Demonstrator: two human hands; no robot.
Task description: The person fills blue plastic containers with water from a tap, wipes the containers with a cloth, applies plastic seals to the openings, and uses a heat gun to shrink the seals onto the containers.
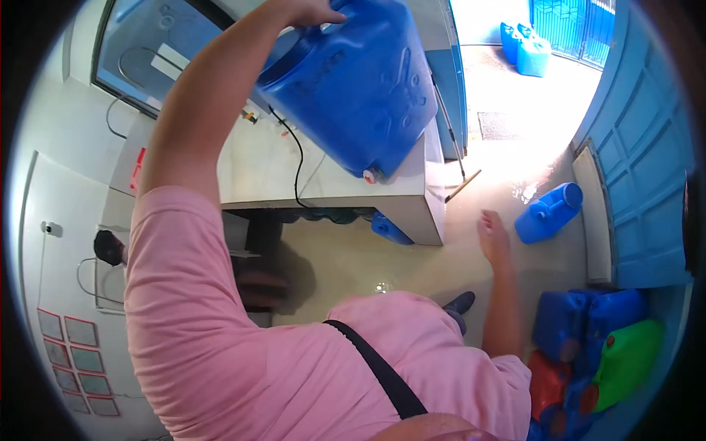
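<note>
My left hand (320, 12) grips the top of a large blue plastic jerrycan (353, 105), by its handle as far as shows at the frame's top edge. The jerrycan is tilted, with a round opening on its left and a small spigot (372, 175) with a pale and red cap at its lower corner. It is over the right end of a white tiled counter (265, 176); whether it rests there I cannot tell. Low on the right, my right hand (493, 237) hangs with nothing in it, fingers loosely curled. Nearest to it, a smaller blue jug (546, 215) is on the floor.
Several blue, red and green jerrycans (629, 364) are stacked at the lower right beside a blue door (651, 138). A floor squeegee (462, 186) leans near the counter's end. A black cable (301, 165) hangs over the counter. Blue containers (532, 52) stand outside; another person's head (110, 248) is at left.
</note>
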